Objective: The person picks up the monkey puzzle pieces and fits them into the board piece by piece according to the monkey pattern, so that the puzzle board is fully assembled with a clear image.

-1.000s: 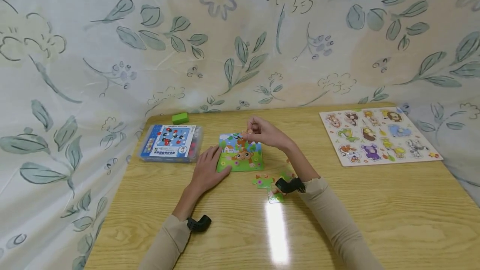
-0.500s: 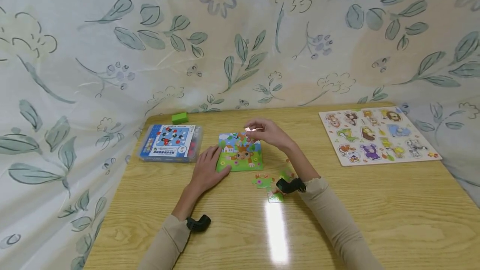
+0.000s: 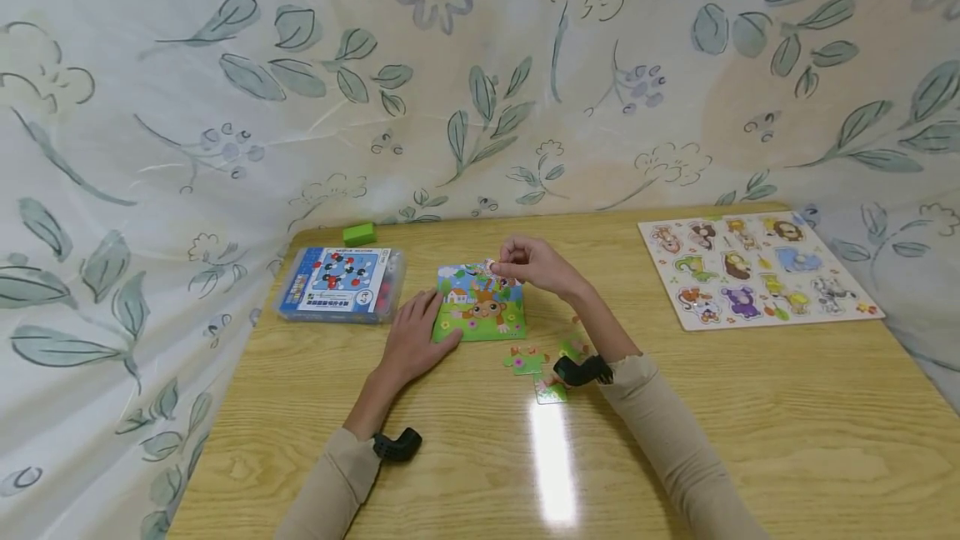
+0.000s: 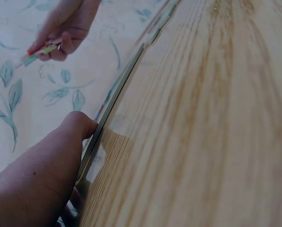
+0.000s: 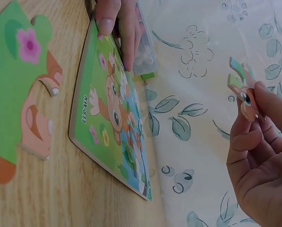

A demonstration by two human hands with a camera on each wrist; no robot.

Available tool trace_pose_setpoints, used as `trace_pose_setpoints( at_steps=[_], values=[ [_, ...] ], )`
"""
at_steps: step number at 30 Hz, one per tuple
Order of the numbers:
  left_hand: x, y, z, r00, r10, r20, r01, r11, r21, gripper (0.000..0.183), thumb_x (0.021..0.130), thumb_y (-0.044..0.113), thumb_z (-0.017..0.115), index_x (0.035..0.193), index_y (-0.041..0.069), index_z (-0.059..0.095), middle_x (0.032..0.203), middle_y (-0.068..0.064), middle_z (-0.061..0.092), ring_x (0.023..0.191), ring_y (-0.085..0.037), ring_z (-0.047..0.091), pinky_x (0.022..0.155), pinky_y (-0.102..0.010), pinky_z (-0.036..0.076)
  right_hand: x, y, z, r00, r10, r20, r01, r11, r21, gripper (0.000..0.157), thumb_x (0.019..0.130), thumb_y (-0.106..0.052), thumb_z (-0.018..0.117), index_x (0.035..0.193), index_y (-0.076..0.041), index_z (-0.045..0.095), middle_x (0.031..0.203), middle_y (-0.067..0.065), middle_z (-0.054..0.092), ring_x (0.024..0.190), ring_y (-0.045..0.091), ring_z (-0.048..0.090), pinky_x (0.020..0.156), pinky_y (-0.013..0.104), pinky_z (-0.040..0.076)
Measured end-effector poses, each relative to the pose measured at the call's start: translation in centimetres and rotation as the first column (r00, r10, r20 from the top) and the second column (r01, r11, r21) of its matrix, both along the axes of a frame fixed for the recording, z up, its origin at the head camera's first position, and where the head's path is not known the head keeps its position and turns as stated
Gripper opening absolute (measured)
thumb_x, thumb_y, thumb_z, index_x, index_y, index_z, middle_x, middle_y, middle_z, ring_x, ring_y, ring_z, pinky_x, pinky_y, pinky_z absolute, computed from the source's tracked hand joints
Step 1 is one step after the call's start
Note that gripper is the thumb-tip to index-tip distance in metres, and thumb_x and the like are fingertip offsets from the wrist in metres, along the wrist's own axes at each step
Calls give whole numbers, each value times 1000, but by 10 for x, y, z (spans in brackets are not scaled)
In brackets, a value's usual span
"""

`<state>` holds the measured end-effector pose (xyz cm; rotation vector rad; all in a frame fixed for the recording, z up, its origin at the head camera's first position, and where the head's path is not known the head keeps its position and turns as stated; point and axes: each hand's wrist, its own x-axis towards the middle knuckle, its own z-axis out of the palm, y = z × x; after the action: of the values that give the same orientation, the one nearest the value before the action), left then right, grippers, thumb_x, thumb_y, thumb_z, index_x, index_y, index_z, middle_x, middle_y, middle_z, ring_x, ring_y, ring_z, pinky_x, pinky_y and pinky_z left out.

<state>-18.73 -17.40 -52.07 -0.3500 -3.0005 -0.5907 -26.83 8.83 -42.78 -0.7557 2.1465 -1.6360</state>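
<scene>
My left hand [image 3: 414,338] lies with extended fingers along the left side of a square picture board [image 3: 483,329] showing a cartoon monkey, a house and flowers. In the left wrist view its thumb [image 4: 82,124] touches the board's edge. Above the board's upper right part, my right hand [image 3: 542,267] pinches a small jigsaw piece [image 5: 246,100] between thumb and fingers. That piece shows a cartoon eye with orange, green and blue areas, and stands tilted in the right wrist view. Several loose jigsaw pieces [image 3: 526,363] lie on the table in front of the board, partly hidden by my right wrist.
A clear plastic box [image 3: 341,286] with a molecule picture on its lid stands left of the board, and a green block [image 3: 359,233] sits behind it. To the right lies a white animal puzzle board [image 3: 757,273]. A floral cloth [image 3: 480,107] hangs behind the wooden table [image 3: 450,457].
My right hand has turned the jigsaw piece about in its fingers while staying over the board's upper right. The left hand keeps its place on the board's side.
</scene>
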Motion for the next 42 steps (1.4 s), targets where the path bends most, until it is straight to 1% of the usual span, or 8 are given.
trace_pose_setpoints(
  at_steps=[3, 9, 16, 21, 26, 30, 36, 42],
  values=[
    [0, 0, -1, 1000, -2, -6, 2, 1000, 0, 79, 91, 58, 51, 153, 15, 31, 157, -9, 33, 146, -32, 27, 119, -53, 23, 0, 0, -3, 1000, 0, 0, 0, 1000, 2, 15, 95, -18, 62, 91, -5, 55, 78, 10, 59, 66, 25, 55, 62, 36, 46],
    [0, 0, -3, 1000, -3, -17, 3, 1000, 3, 79, 91, 58, 52, 154, 16, 31, 156, -9, 33, 146, -32, 28, 118, -53, 24, -2, -2, -10, 999, -1, 50, 3, 1000, -31, 16, 93, -15, 64, 89, -4, 53, 85, 6, 63, 83, 35, 64, 84, 59, 52],
    [0, -1, -3, 1000, -3, -11, 3, 1000, -1, 78, 91, 58, 51, 153, 16, 31, 157, -9, 33, 146, -31, 28, 118, -53, 24, -2, -4, -15, 994, 27, 110, -16, 995, -100, 14, 93, -10, 64, 90, -2, 52, 86, 9, 68, 93, 48, 65, 91, 64, 47],
    [1, -1, -3, 1000, -1, -8, 1, 1000, -1, 78, 91, 58, 51, 153, 15, 31, 157, -8, 33, 146, -31, 28, 118, -53, 24, -3, -6, -19, 993, 10, 119, 0, 996, -90, 15, 92, -7, 64, 100, 1, 53, 91, 6, 67, 91, 33, 69, 93, 61, 49],
    [1, 0, -2, 1000, -4, -8, 4, 1000, 1, 78, 91, 57, 52, 153, 15, 31, 157, -9, 33, 145, -32, 28, 117, -54, 25, -4, -9, -23, 996, -10, 90, 14, 999, -49, 36, 91, -9, 65, 123, 2, 53, 99, 10, 61, 87, 17, 67, 93, 56, 52],
    [1, 0, -1, 1000, -5, -1, 5, 1000, -8, 79, 91, 58, 51, 154, 16, 30, 157, -8, 32, 146, -31, 27, 118, -53, 24, -4, -11, -26, 998, -36, 55, 36, 999, 13, 38, 92, -13, 66, 126, 1, 57, 108, 15, 59, 90, 21, 67, 91, 52, 54],
    [-1, 0, 0, 1000, -3, -3, 3, 1000, -19, 78, 92, 59, 50, 154, 16, 30, 158, -8, 31, 146, -31, 27, 118, -53, 24, 1, -19, -28, 996, -89, -8, 89, 988, 122, 26, 91, -15, 67, 112, 1, 66, 111, 18, 65, 93, 27, 69, 85, 47, 57],
    [0, 0, 1, 1000, -5, -7, 5, 1000, -19, 78, 92, 58, 51, 154, 16, 31, 157, -9, 31, 146, -31, 27, 118, -53, 24, 4, -26, -34, 996, -53, -72, 68, 971, 229, 28, 91, -17, 67, 114, -2, 68, 115, 15, 66, 96, 26, 69, 76, 34, 58]
  ],
)
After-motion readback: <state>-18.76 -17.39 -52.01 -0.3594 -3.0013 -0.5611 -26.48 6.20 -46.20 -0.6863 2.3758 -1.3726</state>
